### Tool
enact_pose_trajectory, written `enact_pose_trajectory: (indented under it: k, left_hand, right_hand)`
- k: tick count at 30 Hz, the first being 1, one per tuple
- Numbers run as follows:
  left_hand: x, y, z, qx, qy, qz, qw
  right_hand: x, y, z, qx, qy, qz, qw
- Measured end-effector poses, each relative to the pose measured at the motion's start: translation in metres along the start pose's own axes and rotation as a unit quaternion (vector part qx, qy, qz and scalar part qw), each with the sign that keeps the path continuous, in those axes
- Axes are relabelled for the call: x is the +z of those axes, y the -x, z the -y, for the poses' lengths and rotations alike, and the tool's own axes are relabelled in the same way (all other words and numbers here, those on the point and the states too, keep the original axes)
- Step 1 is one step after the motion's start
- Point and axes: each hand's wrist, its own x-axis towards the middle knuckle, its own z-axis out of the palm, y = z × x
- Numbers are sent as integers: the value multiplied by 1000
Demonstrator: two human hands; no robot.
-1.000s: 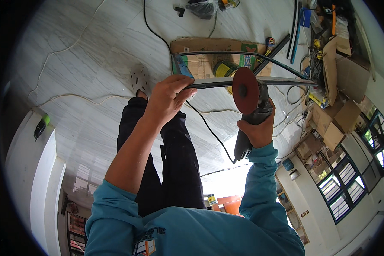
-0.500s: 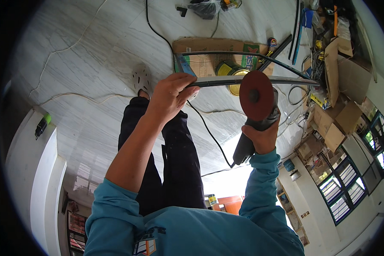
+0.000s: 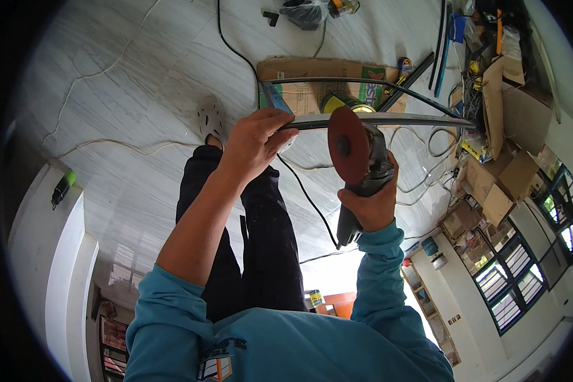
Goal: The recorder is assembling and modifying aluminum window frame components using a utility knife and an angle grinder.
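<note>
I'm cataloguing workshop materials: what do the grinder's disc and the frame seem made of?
Disc: probably bonded or coated abrasive, matte, from its dull reddish-brown face. Frame: likely painted metal, satin, from its slim bars and soft sheen; plastic remains possible.

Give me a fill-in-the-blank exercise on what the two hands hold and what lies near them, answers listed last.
The right hand grips a dark handheld angle grinder fitted with a round, reddish-brown ____.
The left hand holds the slim, grey-and-black metal-looking frame near its ____ end in the picture.
The brown cardboard sheet with a green printed patch lies on the pale, grey-streaked ____.

Missing words: disc; left; floor.
</note>
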Motion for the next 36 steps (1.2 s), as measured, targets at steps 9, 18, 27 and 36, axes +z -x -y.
enact_pose_trajectory:
  k: [9, 18, 27, 36]
  left_hand:
    - [3, 8, 5, -17, 27, 13, 999]
    - [6, 9, 8, 13, 39, -7, 999]
    - [6, 9, 4, -7, 37, -21, 999]
    - [6, 12, 5, 1, 40, 3, 999]
  right_hand:
    - [19, 0, 6, 12, -6, 20, 1000]
    - [24, 2, 7, 25, 1, 21, 999]
    - [25, 3, 2, 21, 7, 11, 1000]
    - [28, 5, 4, 20, 13, 5, 1000]
